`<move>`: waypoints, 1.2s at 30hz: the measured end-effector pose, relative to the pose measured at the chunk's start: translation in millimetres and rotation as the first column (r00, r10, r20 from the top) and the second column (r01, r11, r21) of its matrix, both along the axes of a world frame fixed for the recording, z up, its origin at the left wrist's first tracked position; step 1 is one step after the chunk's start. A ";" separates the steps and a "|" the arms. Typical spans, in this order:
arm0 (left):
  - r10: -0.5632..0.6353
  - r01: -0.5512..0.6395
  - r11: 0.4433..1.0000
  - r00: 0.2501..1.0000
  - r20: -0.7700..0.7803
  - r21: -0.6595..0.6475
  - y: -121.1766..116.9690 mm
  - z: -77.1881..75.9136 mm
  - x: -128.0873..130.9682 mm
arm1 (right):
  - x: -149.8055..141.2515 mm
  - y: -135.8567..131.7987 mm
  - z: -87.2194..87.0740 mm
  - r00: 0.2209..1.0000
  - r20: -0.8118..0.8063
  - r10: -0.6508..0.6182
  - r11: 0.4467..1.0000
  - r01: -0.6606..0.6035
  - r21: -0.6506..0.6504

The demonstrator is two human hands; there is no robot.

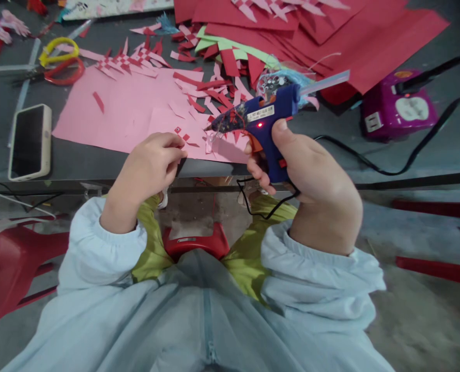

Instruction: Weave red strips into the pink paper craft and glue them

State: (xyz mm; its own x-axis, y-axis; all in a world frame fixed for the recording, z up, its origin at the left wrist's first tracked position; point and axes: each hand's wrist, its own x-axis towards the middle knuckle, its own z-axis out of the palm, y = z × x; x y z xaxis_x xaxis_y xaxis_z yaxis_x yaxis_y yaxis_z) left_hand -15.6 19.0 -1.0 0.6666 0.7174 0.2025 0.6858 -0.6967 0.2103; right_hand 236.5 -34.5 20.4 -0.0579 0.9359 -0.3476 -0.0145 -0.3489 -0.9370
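My right hand (303,155) is wrapped round the handle of a blue hot glue gun (269,111). A red light glows on the gun's side, and a clear glue stick (325,82) juts from its back. The nozzle points left over the pink paper sheet (117,111). At the sheet's near edge, my left hand (150,160) has its fingers drawn together; what lies between the fingertips, if anything, is hidden. Just beyond those fingertips are small red paper pieces (185,138). Pink and red paper strips (210,93) lie in a heap behind the nozzle.
Scissors (62,59) with yellow and red handles and a phone (30,142) lie on the left. Large red paper sheets (388,46) cover the back right. A purple power block (398,106) with black cords stands at right. Woven paper pieces (123,63) rest behind the pink sheet.
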 end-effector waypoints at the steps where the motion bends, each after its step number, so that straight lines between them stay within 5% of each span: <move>1: -0.001 0.001 1.000 1.000 -0.002 0.003 -0.1 0.0 0.0 | -0.1 0.5 -0.5 1.000 -0.001 0.002 1.000 -0.002 0.004; 15: -0.016 0.016 0.999 1.000 0.009 -0.038 -2.6 2.8 -0.5 | -1.0 6.1 1.0 0.997 0.051 0.051 0.995 -0.047 -0.084; 26: 0.079 -0.077 0.995 0.997 0.026 -0.057 -2.1 3.1 1.9 | -0.9 4.9 -0.3 0.999 0.022 0.038 0.997 -0.037 -0.074; 36: 0.049 -0.049 0.999 0.998 -0.037 -0.004 -3.2 2.0 5.2 | 0.4 2.9 0.0 0.999 -0.031 0.025 0.999 -0.026 -0.029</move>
State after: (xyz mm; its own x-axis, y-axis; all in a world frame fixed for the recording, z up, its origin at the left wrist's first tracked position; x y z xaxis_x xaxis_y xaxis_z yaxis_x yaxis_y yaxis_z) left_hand -10.4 15.8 1.0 0.6375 0.7503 0.1753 0.7265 -0.6611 0.1875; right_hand 236.9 -31.6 20.4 -0.0930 0.9234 -0.3725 -0.0341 -0.3768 -0.9257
